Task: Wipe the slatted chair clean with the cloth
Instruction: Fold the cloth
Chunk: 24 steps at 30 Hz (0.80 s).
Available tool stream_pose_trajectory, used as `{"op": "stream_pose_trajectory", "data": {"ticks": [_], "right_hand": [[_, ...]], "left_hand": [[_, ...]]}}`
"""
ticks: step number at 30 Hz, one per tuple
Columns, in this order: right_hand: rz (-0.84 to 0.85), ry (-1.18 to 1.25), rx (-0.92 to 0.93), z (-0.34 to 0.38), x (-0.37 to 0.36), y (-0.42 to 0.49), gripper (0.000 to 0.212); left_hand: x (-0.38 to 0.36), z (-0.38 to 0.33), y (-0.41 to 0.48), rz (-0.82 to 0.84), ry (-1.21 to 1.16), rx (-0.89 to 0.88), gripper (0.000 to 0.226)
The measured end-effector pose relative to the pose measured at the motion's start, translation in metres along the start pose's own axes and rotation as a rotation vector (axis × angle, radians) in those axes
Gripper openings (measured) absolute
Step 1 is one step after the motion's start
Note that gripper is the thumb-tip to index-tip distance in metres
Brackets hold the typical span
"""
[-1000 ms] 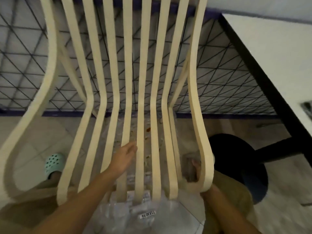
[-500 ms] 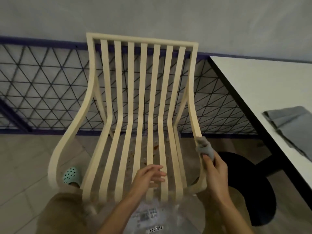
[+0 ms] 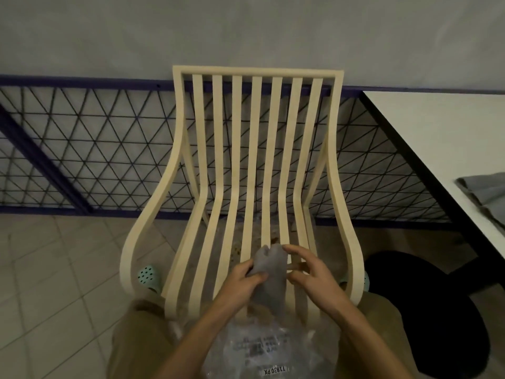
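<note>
Here, over the chair's (image 3: 257,73) seat slats, the left hand (image 3: 243,280) grips the gray cloth (image 3: 269,269) — the right hand (image 3: 311,277) pinches its other side.

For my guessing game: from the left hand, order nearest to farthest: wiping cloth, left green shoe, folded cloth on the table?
1. wiping cloth, gripped in the left hand.
2. left green shoe, on the floor, left.
3. folded cloth, on the table, far right.
</note>
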State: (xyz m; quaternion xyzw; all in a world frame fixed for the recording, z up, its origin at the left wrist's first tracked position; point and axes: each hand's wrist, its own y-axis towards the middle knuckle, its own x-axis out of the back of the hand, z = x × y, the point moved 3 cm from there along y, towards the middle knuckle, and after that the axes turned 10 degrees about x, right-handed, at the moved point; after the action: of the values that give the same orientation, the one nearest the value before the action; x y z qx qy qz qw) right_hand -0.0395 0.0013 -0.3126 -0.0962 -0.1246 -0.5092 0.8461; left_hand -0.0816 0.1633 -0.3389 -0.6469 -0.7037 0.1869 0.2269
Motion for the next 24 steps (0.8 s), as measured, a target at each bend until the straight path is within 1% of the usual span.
{"op": "stream_pose_trajectory", "data": {"ticks": [2, 3, 4, 5, 7, 9, 11, 13, 15, 17, 18, 20, 22, 24], "right_hand": [[0.033, 0.019, 0.020, 0.005, 0.002, 0.008, 0.066], [0.084, 0.030, 0.035, 0.009, 0.002, 0.013, 0.072], [0.151, 0.028, 0.038, 0.012, 0.001, 0.018, 0.073], [0.218, 0.024, 0.039, 0.014, 0.000, 0.023, 0.068], [0.313, 0.037, 0.040, 0.016, -0.001, 0.031, 0.043], [0.300, 0.086, 0.039, 0.019, 0.002, 0.037, 0.022], [0.259, 0.123, 0.031, 0.018, 0.005, 0.041, 0.016], [0.262, 0.137, 0.023, 0.015, 0.008, 0.042, 0.020], [0.314, 0.148, -0.004, 0.014, 0.009, 0.040, 0.028], [0.370, 0.216, -0.053, 0.012, 0.008, 0.037, 0.034], [0.367, 0.249, -0.077, 0.012, 0.008, 0.036, 0.035], [0.323, 0.251, -0.089, 0.011, 0.005, 0.037, 0.034], [0.271, 0.194, -0.043, 0.012, 0.005, 0.041, 0.033], [0.238, 0.118, 0.004, 0.017, 0.007, 0.045, 0.030]], "left_hand": [[0.010, -0.003, -0.004, 0.075, 0.098, -0.043, 0.024], [0.012, -0.006, -0.006, 0.120, 0.153, -0.079, 0.026], [0.014, -0.009, -0.008, 0.154, 0.214, -0.109, 0.027], [0.017, -0.013, -0.009, 0.175, 0.266, -0.133, 0.028], [0.025, -0.019, -0.009, 0.171, 0.326, -0.172, 0.022], [0.037, -0.026, -0.008, 0.114, 0.333, -0.222, 0.017], [0.049, -0.030, -0.006, 0.063, 0.272, -0.250, 0.015], [0.057, -0.032, -0.005, 0.024, 0.235, -0.275, 0.013], [0.059, -0.031, -0.005, 0.011, 0.216, -0.285, 0.013], [0.058, -0.030, -0.005, 0.018, 0.206, -0.291, 0.006], [0.057, -0.031, -0.006, 0.022, 0.218, -0.299, 0.002], [0.056, -0.032, -0.005, 0.020, 0.255, -0.314, 0.006], [0.056, -0.036, -0.006, 0.002, 0.291, -0.330, 0.009], [0.060, -0.040, -0.006, -0.053, 0.329, -0.344, 0.010]]}}
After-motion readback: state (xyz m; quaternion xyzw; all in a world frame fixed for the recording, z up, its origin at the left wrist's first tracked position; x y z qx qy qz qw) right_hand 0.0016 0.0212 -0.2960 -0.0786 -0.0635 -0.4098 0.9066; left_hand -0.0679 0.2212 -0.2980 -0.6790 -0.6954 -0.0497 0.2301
